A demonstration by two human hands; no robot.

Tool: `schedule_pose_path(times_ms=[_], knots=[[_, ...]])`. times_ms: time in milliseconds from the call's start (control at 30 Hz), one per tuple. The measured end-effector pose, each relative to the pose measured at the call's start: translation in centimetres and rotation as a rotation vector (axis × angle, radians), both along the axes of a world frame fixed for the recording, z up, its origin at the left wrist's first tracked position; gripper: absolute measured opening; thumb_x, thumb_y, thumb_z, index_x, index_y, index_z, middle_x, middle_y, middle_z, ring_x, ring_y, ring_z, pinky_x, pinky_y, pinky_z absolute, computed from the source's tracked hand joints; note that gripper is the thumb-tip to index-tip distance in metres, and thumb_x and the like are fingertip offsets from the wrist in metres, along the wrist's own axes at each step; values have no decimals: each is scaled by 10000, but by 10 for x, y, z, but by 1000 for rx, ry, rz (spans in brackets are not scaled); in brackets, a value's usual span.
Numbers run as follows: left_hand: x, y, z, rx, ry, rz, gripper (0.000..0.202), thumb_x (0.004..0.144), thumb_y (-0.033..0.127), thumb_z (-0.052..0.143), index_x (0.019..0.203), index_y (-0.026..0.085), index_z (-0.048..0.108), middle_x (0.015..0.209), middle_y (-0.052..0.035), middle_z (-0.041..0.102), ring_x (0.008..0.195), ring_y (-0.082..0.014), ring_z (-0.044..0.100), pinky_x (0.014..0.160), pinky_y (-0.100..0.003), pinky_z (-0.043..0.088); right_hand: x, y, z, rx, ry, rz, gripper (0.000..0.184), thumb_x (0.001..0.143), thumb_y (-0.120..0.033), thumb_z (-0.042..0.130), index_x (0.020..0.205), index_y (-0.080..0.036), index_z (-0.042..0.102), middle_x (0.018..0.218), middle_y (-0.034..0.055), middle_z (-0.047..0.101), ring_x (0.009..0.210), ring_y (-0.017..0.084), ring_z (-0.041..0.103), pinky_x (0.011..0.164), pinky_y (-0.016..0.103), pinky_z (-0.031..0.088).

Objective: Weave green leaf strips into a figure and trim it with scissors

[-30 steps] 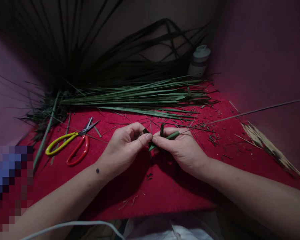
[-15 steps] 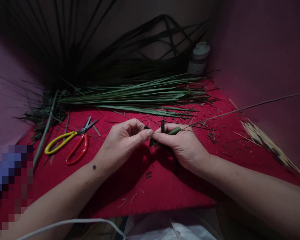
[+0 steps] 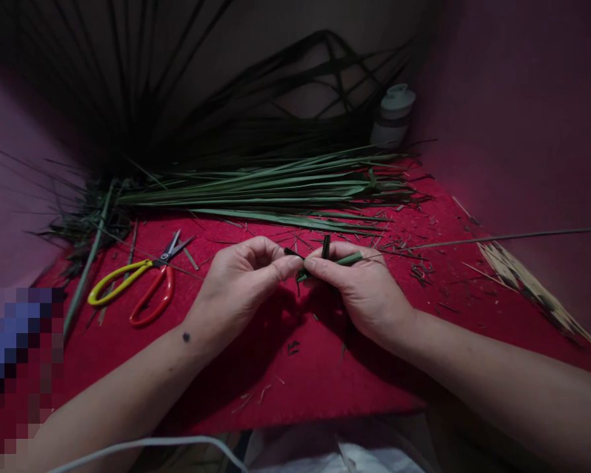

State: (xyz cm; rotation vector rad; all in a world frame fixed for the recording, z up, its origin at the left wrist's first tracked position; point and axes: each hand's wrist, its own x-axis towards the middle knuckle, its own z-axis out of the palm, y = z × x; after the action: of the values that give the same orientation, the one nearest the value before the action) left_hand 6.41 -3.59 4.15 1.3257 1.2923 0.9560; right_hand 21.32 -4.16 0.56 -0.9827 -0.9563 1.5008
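Note:
A green leaf strip (image 3: 350, 259), folded into a small piece, is pinched between my two hands above the red cloth. My left hand (image 3: 253, 266) grips a dark end of it between thumb and forefinger. My right hand (image 3: 362, 279) closes round the folded part, with a short dark piece (image 3: 326, 246) sticking up above its thumb. A long thin stem (image 3: 497, 238) runs out from the right hand to the right edge of view. My thumb tips almost meet, and the fingers hide much of the folded piece.
Scissors (image 3: 165, 259) with yellow and red handles lie open on the red cloth (image 3: 295, 387). Behind them are long green leaves (image 3: 256, 190) and a white lidded bottle (image 3: 393, 117). Pale thin sticks (image 3: 536, 289) lie at right, and leaf scraps (image 3: 421, 270) are scattered about.
The long stem's far end has swung downward, so it lies nearly level. The right hand and the folded piece have shifted slightly right, while the left hand has barely moved.

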Motion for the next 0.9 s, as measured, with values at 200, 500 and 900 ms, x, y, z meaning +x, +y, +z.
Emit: schedule_pose_path(times_ms=[200, 500, 900], knots=[[-2, -1, -1, 83, 99, -7, 177, 731, 267, 674, 643, 151, 574, 560, 46, 493, 499, -67, 380, 461, -194, 289, -1, -4, 6, -13, -81, 34, 141, 700, -293, 699, 676, -157, 671, 604, -14, 616, 542, 78, 502, 524, 210, 371], [-5, -3, -6, 207, 269, -112, 108, 775, 263, 596, 733, 165, 576, 653, 9, 561, 615, -126, 500, 571, -234, 398, -1, -4, 3, -44, -66, 110, 125, 651, -258, 718, 674, -140, 685, 579, -16, 593, 529, 75, 486, 511, 209, 372], [-2, 0, -5, 66, -9, -100, 104, 729, 203, 673, 809, 153, 631, 730, 1, 620, 646, -106, 536, 596, -203, 416, 0, -3, -1, -61, 13, 29, 151, 626, -267, 748, 652, -156, 649, 608, -6, 621, 550, 90, 540, 545, 224, 394]])
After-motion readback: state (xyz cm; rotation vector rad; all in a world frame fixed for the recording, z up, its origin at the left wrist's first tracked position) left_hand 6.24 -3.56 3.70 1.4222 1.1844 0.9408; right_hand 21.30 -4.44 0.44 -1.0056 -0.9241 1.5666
